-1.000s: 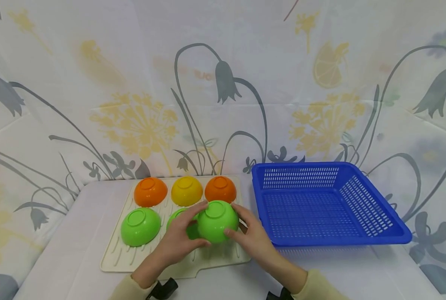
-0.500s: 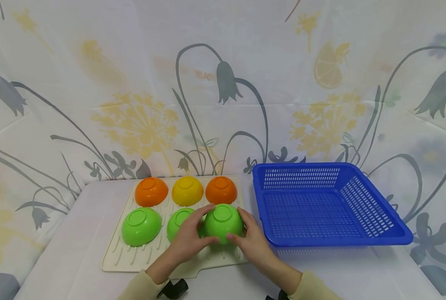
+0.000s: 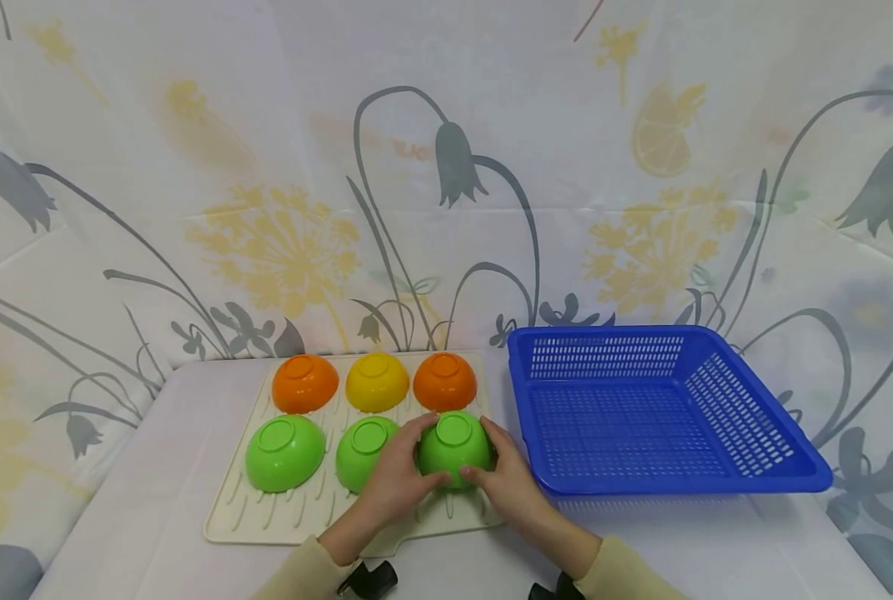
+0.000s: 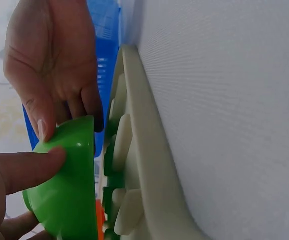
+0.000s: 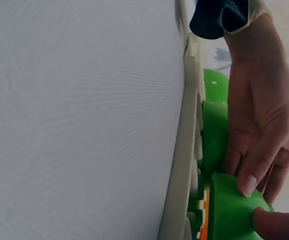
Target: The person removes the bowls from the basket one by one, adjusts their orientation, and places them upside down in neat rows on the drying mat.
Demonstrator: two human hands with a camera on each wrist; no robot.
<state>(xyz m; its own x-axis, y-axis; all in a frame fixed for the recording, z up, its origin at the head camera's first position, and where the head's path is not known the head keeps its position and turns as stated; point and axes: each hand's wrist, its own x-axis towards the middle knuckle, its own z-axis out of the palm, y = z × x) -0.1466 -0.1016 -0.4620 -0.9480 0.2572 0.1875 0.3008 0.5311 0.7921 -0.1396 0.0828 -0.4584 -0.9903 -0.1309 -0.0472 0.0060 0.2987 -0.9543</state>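
Note:
An upside-down green bowl (image 3: 455, 450) is gripped between my two hands at the front right of the cream drying tray (image 3: 266, 523). My left hand (image 3: 399, 479) curls round its left side, thumb on the near wall. On the opposite side my right hand (image 3: 516, 483) holds it the same way, thumb tip close to the other. In the left wrist view the bowl (image 4: 67, 185) has its rim down, close over the tray's raised ribs (image 4: 123, 142). Two more green bowls lie rim down to the left, a middle one (image 3: 363, 454) and a left one (image 3: 284, 454).
Along the tray's back row stand an orange bowl (image 3: 305, 385), a yellow bowl (image 3: 377, 383) and another orange bowl (image 3: 444, 382), all upside down. A blue plastic basket (image 3: 667, 481) stands to the right of the tray. Behind everything hangs a flower-print cloth (image 3: 446, 250).
Both hands have carried the green bowl slightly right and down towards the tray. The middle green bowl, mostly covered by the left hand before, shows more now.

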